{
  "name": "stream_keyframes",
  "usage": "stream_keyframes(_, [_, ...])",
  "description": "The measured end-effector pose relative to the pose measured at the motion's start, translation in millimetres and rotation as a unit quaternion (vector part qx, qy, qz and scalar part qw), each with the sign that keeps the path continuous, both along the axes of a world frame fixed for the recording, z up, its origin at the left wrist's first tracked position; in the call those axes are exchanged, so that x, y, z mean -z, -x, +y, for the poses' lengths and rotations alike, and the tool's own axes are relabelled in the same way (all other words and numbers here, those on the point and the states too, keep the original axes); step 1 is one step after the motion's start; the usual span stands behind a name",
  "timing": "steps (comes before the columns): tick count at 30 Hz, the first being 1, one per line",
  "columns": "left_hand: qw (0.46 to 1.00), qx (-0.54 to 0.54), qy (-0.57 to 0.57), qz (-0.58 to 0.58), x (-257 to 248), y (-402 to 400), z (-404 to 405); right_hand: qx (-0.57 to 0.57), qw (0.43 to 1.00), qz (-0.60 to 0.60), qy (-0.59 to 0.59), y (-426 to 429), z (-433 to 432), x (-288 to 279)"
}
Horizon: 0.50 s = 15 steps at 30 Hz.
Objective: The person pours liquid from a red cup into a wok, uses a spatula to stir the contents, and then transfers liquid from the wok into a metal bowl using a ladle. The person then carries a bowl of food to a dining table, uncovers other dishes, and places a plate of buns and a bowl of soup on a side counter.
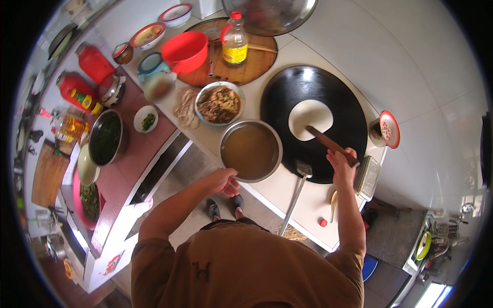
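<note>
Set into the counter is a large black wok. My right hand grips the brown wooden handle of a round, pale ladle or scoop that lies over the wok. My left hand is at the near rim of a steel basin of cloudy brownish liquid; the fingertips are partly hidden, and whether they grip the rim I cannot tell. Between wok edge and counter front lies a metal spatula. Behind the basin stands a bowl of cooked meat pieces, beside a crumpled pale cloth or skin-like thing.
A round wooden board bears an oil bottle and a red plastic scoop. An enamel bowl and a metal box stand right of the wok. A pot of greens sits on the left counter.
</note>
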<state>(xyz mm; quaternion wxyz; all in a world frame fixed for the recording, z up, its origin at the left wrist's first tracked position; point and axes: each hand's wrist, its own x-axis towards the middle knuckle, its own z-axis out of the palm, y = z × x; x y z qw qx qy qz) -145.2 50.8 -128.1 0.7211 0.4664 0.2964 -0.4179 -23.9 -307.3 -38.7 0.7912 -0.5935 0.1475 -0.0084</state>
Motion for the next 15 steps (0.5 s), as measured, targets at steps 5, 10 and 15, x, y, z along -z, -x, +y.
stream_keyframes(5, [0.999,-0.023,0.045,0.017,5.8,-0.4,0.6,-0.062,0.994,-0.075,0.040,40.8,24.6,-55.5])
stream_keyframes(10, [0.998,-0.039,0.042,-0.004,2.8,-0.6,-2.6,-0.121,0.981,-0.123,0.091,62.7,44.2,-64.9])
stream_keyframes(15, [0.998,-0.040,0.049,0.000,2.6,-2.2,-4.7,-0.204,0.862,-0.335,0.321,82.4,57.0,-47.9])
